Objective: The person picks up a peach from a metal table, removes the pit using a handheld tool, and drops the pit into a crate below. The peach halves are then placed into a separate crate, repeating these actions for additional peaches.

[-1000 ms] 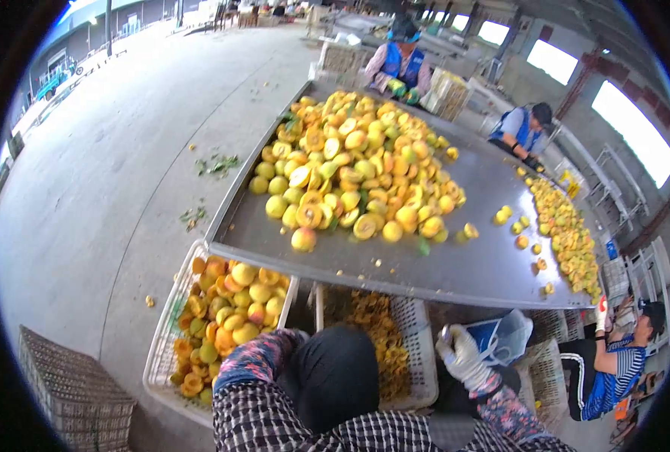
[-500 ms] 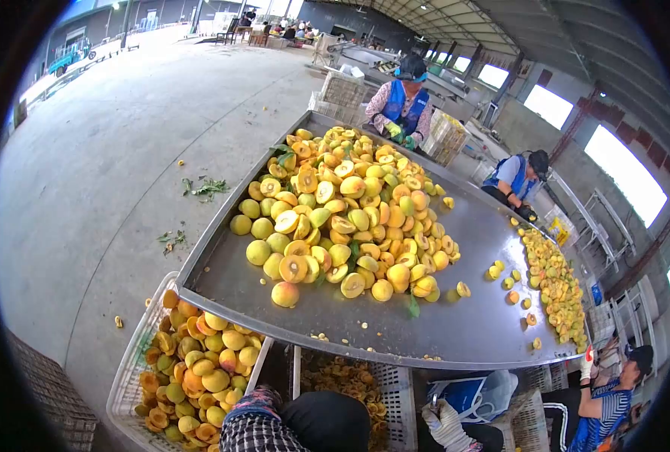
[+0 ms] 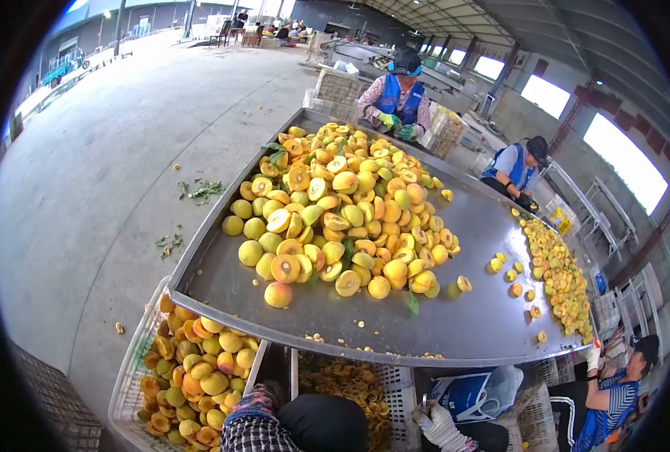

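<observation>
My right hand (image 3: 442, 431), in a white glove with grey stripes, is low in the view beside a blue-and-white bag (image 3: 463, 395). Its fingers are closed around a small metal tool (image 3: 425, 401), of which only a bit shows above the glove. My left arm (image 3: 253, 426), in a checked sleeve with a patterned cuff, reaches up from the bottom edge towards the table's near rim. The left hand's fingers are too dark and hidden to make out. Left of that arm stands a white crate (image 3: 135, 377) full of halved yellow peaches (image 3: 214, 382).
A metal table (image 3: 327, 320) bears a large heap of peach halves (image 3: 350, 211) and a smaller heap (image 3: 561, 279) at right. Below its rim, a crate (image 3: 399, 395) holds peach scraps (image 3: 350, 384). Co-workers sit at the far side (image 3: 403, 94), far right (image 3: 516, 169) and near right (image 3: 614, 399).
The view has shifted slightly, so the table and heaps sit a little further left. My right hand has moved slightly left with the metal tool still in it. The heaps look the same.
</observation>
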Demonstrator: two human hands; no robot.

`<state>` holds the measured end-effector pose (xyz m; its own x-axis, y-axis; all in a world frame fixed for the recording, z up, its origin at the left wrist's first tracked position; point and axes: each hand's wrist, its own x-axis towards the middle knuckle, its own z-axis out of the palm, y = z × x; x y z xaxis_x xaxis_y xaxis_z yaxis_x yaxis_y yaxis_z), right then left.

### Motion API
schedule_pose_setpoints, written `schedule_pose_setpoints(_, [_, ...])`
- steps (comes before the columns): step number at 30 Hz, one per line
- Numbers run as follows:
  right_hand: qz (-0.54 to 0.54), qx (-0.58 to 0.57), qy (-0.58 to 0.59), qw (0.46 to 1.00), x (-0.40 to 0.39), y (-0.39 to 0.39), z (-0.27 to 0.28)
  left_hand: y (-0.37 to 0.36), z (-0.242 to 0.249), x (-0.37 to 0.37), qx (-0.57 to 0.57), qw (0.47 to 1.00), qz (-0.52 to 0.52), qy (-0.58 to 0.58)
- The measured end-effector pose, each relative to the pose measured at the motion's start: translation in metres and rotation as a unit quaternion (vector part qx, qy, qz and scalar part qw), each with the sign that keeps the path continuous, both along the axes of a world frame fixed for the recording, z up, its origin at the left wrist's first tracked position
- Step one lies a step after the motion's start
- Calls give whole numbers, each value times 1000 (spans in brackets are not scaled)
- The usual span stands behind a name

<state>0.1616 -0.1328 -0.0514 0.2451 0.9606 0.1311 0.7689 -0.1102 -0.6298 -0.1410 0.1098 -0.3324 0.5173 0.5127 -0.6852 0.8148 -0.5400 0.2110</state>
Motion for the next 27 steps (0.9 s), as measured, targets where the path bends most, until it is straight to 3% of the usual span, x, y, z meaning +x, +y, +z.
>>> schedule_pose_setpoints(7, [16,-68,23,997,25,-8,-36,-12,-2,-9,32,999,-18,-31])
schedule_pose_setpoints(10, [13,-85,75,993,3,6,-10,-9,15,-6,38,998,-40,-32])
schedule_pose_setpoints(16, [1,-117,185,976,-9,7,-15,20,88,-7,48,992,-118,2])
schedule_pose_setpoints(18, [3,-109,186,976,-14,7,-13,15,144,-28,107,984,-86,-113])
schedule_pose_setpoints(20, [6,-106,182,978,-15,9,-12,8,199,-29,45,992,-45,-111])
schedule_pose_setpoints(24, [12,-110,171,979,-23,12,-4,0,240,-57,119,969,140,-165])
schedule_pose_setpoints(27, [10,-123,177,976,-23,15,-5,4,278,-100,184,947,222,-138])
